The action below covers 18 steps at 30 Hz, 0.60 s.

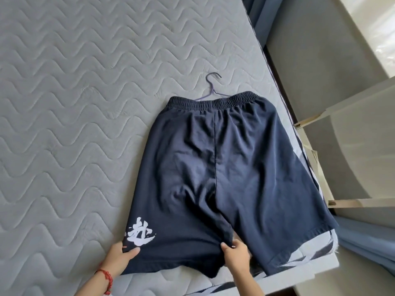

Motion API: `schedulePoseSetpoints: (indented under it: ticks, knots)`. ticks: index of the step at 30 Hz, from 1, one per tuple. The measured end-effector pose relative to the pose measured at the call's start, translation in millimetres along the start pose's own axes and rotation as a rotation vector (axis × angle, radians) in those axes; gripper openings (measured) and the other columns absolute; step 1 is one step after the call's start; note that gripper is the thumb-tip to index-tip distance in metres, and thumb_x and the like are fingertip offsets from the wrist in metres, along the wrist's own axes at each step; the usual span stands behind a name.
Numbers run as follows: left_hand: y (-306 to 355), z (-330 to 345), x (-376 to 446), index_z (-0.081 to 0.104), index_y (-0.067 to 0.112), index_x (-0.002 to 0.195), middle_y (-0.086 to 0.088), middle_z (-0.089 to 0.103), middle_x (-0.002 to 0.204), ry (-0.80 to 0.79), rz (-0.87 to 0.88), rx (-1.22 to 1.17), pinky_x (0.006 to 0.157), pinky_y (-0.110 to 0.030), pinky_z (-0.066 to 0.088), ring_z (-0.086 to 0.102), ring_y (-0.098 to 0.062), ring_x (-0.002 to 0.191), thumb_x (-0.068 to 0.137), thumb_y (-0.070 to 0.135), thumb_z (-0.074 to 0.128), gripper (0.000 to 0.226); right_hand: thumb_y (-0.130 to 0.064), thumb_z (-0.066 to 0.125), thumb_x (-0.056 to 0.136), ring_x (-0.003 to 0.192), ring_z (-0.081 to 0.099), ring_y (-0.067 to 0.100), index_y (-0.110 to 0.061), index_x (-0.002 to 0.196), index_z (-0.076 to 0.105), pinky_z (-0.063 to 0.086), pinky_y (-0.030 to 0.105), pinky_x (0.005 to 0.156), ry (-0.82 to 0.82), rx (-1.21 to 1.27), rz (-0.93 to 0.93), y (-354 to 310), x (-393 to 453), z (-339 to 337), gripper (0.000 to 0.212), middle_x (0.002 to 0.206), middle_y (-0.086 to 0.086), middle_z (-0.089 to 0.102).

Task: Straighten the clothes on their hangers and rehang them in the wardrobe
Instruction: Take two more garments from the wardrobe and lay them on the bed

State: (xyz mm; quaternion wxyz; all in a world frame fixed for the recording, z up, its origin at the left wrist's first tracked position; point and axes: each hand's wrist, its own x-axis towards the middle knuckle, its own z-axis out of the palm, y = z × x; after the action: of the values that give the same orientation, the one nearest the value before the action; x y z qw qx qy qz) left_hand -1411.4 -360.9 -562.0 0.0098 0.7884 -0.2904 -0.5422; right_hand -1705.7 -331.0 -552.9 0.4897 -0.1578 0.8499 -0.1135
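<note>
One pair of navy shorts (224,167) lies flat on the grey quilted mattress (74,92), back side up, waistband away from the person, legs toward them, toward the mattress's right edge. One hanger (211,86), thin purple wire, sits under the waistband; only hook and upper shoulders show, the rest is hidden in the fabric, so can't tell how it is threaded. Left hand (119,259) pinches the outer hem corner of the left leg, thumb on top just below the white printed character (139,233). Right hand (237,255) pinches the inner hem of that same leg near the crotch, fingers curled on the cloth. Both closed on fabric, neither spread. Red bead bracelet (106,278) on the left wrist. Progress, my read: mid-straightening. Shorts mostly laid out, creases remain through the seat and centre seam, right leg hangs slightly past the mattress edge. Left to do: finish smoothing, lift by the hanger, hang in the wardrobe. Pale shelving (352,124) to the right may be that wardrobe, can't confirm. Count: shorts one, hanger one, hands two; some patterned fabric (299,256) peeks from under the right leg, unclear what. No other garments visible.
</note>
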Motion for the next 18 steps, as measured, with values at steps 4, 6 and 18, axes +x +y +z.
schedulePoseSetpoints:
  ticks: [4,6,18]
  knots:
    - [-16.4,22.1,-12.3,0.060,-0.008,0.106,-0.022,0.064,0.105,0.047,-0.051,-0.047,0.087,-0.032,0.039,0.058,-0.031,0.103,0.074,0.000,0.071,0.035,-0.020,0.061,0.086,0.084,0.059,0.026,-0.016,0.072,0.052,0.040,0.027,0.074,-0.004,-0.090,-0.002,23.8,-7.3,-15.7,0.017,0.075,0.007,0.058]
    - [-23.4,29.7,-15.6,0.061,-0.009,0.105,-0.024,0.063,0.110,0.129,-0.071,-0.091,0.090,-0.036,0.040,0.057,-0.036,0.106,0.072,-0.003,0.071,0.035,-0.029,0.064,0.083,0.077,0.067,0.029,-0.016,0.060,0.057,0.051,0.035,0.077,-0.041,-0.028,0.063,40.6,-6.3,-21.0,0.027,0.062,0.005,0.063]
    - [-23.1,39.8,-26.0,0.061,-0.002,0.096,-0.018,0.059,0.103,0.232,-0.247,-0.364,0.084,-0.048,0.050,0.055,-0.035,0.093,0.077,0.000,0.068,0.021,-0.017,0.065,0.085,0.074,0.058,0.031,0.015,0.112,0.054,0.050,0.042,0.078,0.393,0.803,0.306,54.4,37.9,-102.3,0.044,0.089,0.026,0.061]
